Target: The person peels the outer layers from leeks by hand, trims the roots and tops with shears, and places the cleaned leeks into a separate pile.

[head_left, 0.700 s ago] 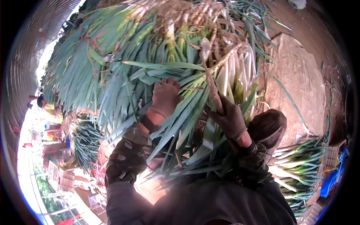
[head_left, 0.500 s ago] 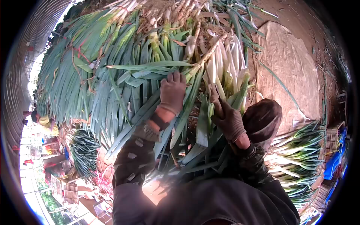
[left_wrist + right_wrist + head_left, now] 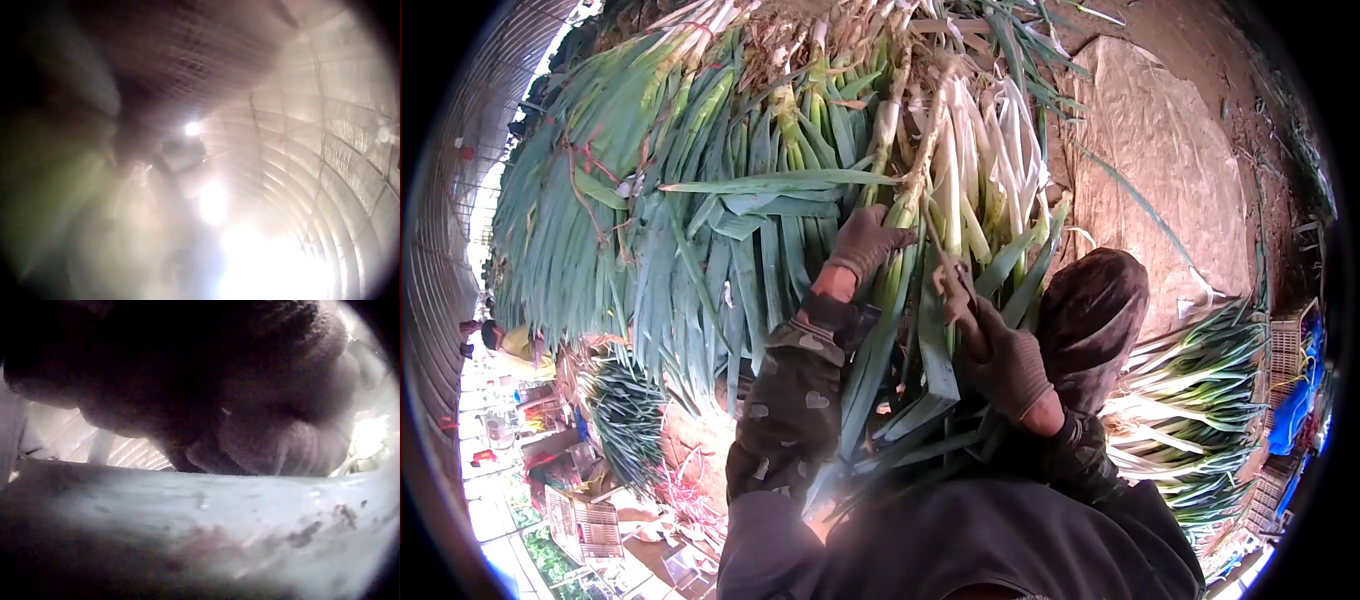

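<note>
In the head view, a long leek (image 3: 922,160) is seen on top of the leek heap (image 3: 700,200), its long axis running away from the person; its root end is pointed outward and slightly to the right, while its leaves are trailed back toward the person's body and slightly to the left. The left hand (image 3: 865,243) is the nearer one, set against the left side of this leek where white shank gives way to leaf, with its thumb laid over the shank; whether the fingers are closed round it cannot be told. The right hand (image 3: 1006,362) is placed to the right of the leek and nearer the body, with its fingers curled round a brownish stick-like tool (image 3: 952,285), whose far end is held just beside the shank. In the left wrist view, only a blurred glove and a green smear are shown, so no grip can be confirmed. In the right wrist view, dark gloved fingers (image 3: 275,437) are seen above a pale, dirt-flecked leaf-like strip (image 3: 206,512), which is stretched crosswise; its link to the leek cannot be told.
</note>
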A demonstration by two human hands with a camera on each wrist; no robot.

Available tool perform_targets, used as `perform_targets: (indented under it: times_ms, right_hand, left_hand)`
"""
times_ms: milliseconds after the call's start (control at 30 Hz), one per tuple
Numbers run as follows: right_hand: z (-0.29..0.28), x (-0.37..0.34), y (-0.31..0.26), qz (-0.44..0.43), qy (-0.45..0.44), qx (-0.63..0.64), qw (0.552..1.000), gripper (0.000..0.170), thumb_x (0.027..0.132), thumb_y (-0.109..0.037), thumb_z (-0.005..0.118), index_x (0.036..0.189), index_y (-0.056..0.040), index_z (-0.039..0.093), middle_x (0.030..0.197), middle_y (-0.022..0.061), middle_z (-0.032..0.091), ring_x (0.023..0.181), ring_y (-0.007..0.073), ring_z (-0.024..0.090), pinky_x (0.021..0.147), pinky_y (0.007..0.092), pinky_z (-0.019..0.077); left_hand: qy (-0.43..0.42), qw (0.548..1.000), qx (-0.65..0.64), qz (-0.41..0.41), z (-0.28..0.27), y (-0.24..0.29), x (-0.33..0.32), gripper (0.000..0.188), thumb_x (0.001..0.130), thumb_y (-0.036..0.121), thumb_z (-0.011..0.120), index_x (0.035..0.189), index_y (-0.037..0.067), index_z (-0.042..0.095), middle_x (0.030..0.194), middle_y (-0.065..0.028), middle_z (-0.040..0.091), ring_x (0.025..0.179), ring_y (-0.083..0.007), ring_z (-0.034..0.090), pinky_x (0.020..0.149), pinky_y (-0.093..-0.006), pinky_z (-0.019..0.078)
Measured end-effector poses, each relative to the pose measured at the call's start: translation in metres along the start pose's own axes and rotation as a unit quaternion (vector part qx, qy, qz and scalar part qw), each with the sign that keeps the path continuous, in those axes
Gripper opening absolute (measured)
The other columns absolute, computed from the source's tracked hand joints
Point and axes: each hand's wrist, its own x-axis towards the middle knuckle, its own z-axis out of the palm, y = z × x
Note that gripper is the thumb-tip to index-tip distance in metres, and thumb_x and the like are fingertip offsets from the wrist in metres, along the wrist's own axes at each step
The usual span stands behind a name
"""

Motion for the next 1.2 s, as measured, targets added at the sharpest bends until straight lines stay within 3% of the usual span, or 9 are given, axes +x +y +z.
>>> perform_targets:
  times_ms: [233,433,533,633,733,833,1033,1133,1200]
  right_hand:
    - [0.012,-0.013,0.009,0.038,-0.013,0.024,0.999,0.054,0.083,-0.019,0.063,0.133,-0.0106,0.044,0.077,0.0260,0.064,0.074,0.0474,0.062,0.065,0.0551,0.0486]
    - [0.014,0.003,0.000,0.073,-0.033,-0.018,0.997,0.049,0.084,-0.021,0.062,0.129,-0.0097,0.044,0.075,0.0267,0.063,0.075,0.0492,0.061,0.068,0.0577,0.0467]
    - [0.020,0.015,0.006,0.065,-0.015,-0.025,0.997,0.039,0.087,-0.023,0.060,0.122,-0.0084,0.047,0.075,0.0273,0.063,0.075,0.0495,0.061,0.068,0.0577,0.0465]
    - [0.018,0.030,0.006,0.065,-0.003,-0.027,0.998,0.030,0.091,-0.026,0.057,0.114,-0.0073,0.050,0.074,0.0275,0.063,0.075,0.0494,0.060,0.068,0.0579,0.0463]
    - [0.013,0.044,0.007,0.086,-0.024,-0.030,0.996,0.042,0.084,-0.020,0.063,0.125,-0.0102,0.054,0.083,0.0279,0.064,0.082,0.0483,0.060,0.069,0.0544,0.0474]
    - [0.014,0.057,0.013,0.055,0.012,-0.043,0.997,0.028,0.092,-0.031,0.057,0.104,-0.0060,0.052,0.074,0.0283,0.062,0.076,0.0494,0.060,0.069,0.0578,0.0465]
    - [0.017,0.094,0.031,0.060,0.013,-0.072,0.995,0.030,0.088,-0.031,0.061,0.101,-0.0048,0.054,0.078,0.0281,0.064,0.080,0.0490,0.061,0.072,0.0563,0.0475]
    - [0.016,0.108,0.037,0.050,-0.002,-0.082,0.995,0.031,0.086,-0.030,0.062,0.101,-0.0038,0.053,0.081,0.0282,0.064,0.083,0.0487,0.061,0.075,0.0557,0.0478]
    - [0.015,0.115,0.034,0.055,0.000,-0.087,0.995,0.032,0.086,-0.030,0.062,0.101,-0.0034,0.054,0.082,0.0285,0.064,0.084,0.0484,0.061,0.075,0.0556,0.0478]
  left_hand:
    - [0.047,0.998,0.012,0.027,0.006,-0.010,-0.001,0.034,0.080,0.023,0.076,0.095,-0.006,0.068,0.074,-0.0033,0.063,0.067,-0.0091,0.053,0.063,-0.0297,0.0460]
    - [0.056,0.998,-0.014,0.014,0.010,-0.011,-0.004,0.031,0.081,0.023,0.073,0.089,-0.007,0.067,0.071,-0.0036,0.062,0.066,-0.0099,0.052,0.062,-0.0316,0.0456]
    - [0.069,0.997,0.009,0.030,0.012,-0.020,0.000,0.039,0.076,0.035,0.073,0.088,-0.002,0.068,0.072,-0.0213,0.064,0.066,-0.0321,0.063,0.067,-0.0411,0.0480]
    - [0.064,0.996,0.048,0.029,0.007,-0.011,-0.005,0.039,0.076,0.035,0.073,0.087,-0.002,0.068,0.074,-0.0218,0.064,0.068,-0.0339,0.063,0.067,-0.0416,0.0481]
    - [0.055,0.998,0.030,0.018,0.005,0.000,-0.012,0.034,0.082,0.024,0.071,0.091,-0.008,0.066,0.069,-0.0103,0.061,0.065,-0.0123,0.052,0.065,-0.0333,0.0464]
    - [0.056,0.998,0.021,0.020,0.008,-0.005,-0.009,0.039,0.077,0.036,0.072,0.089,-0.001,0.069,0.080,-0.0237,0.066,0.076,-0.0368,0.066,0.071,-0.0420,0.0491]
    - [0.063,0.996,0.056,0.033,0.008,-0.010,-0.007,0.039,0.078,0.035,0.071,0.096,0.000,0.069,0.085,-0.0239,0.067,0.083,-0.0406,0.065,0.075,-0.0427,0.0498]
    - [0.067,0.995,0.065,0.032,0.008,-0.010,-0.007,0.038,0.083,0.028,0.069,0.097,-0.008,0.066,0.074,-0.0135,0.065,0.067,-0.0147,0.055,0.069,-0.0339,0.0474]
    - [0.061,0.997,0.046,0.027,0.006,-0.009,-0.010,0.038,0.083,0.028,0.069,0.097,-0.008,0.066,0.073,-0.0139,0.064,0.067,-0.0139,0.054,0.069,-0.0339,0.0473]
